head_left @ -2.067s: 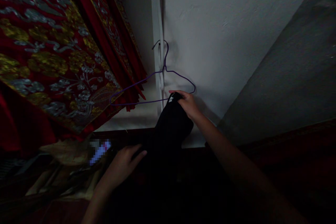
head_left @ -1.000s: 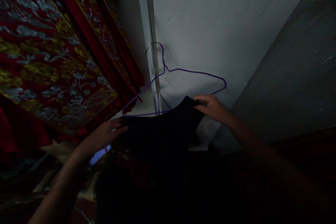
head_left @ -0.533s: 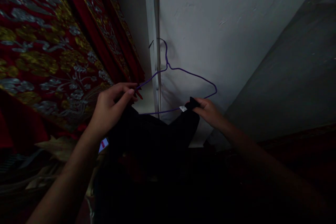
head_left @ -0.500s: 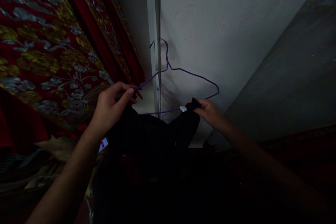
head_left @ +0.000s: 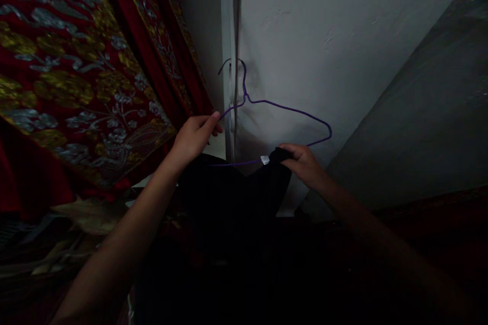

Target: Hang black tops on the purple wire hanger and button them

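A purple wire clothes hanger (head_left: 290, 108) is in the middle, its hook passing behind a pale vertical edge. My left hand (head_left: 197, 134) is closed on the hanger's left arm, thumb on top. Bunched in the closed fingers of my right hand (head_left: 305, 163) is the edge of a black garment (head_left: 236, 198), with a small white label (head_left: 265, 160) beside the fingertips. The hanger's lower bar runs across the top of the garment, and its bare right end sticks out above my right hand. Deep shadow hides the garment's lower part and its exact kind.
Red cloth (head_left: 64, 86) with gold and silver embroidery hangs at the left. A pale wall (head_left: 297, 25) stands behind the hanger, with a darker surface (head_left: 430, 122) to the right. Dim clutter (head_left: 68, 249) lies at the lower left.
My left hand has moved right and slightly up, closer to the hanger's neck. The hanger's right end reaches further right past my right hand, which keeps its grip on the garment.
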Available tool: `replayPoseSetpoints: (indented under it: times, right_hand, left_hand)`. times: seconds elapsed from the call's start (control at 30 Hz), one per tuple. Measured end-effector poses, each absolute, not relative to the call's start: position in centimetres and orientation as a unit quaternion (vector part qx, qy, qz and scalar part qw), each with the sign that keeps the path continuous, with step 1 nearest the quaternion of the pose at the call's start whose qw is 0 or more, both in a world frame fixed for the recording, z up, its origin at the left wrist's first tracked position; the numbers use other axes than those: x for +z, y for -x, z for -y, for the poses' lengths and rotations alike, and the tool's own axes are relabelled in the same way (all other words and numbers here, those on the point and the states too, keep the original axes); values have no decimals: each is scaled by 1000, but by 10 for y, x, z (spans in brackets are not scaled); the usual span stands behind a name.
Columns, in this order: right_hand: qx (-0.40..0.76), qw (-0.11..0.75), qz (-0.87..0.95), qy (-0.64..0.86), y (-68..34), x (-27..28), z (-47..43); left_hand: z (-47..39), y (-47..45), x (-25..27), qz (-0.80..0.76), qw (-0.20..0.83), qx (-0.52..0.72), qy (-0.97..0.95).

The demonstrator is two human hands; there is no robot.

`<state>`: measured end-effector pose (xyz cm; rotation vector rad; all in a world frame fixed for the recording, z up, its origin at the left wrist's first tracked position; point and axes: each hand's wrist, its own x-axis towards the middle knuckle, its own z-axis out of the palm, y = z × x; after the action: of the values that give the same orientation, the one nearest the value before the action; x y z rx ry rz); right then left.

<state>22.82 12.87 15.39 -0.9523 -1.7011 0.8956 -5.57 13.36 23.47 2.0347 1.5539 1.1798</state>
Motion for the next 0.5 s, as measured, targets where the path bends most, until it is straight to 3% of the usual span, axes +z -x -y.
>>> replayPoseSetpoints:
  times: [0.2,0.5]
  right_hand:
    - [347,509,691,380,-219,144,-130]
    - [285,643,574,420,-269,161,-104]
  left_hand:
    - [-139,34,245,-534,-24,389,-750]
    - [-149,76,254,-468,-33,382,-796]
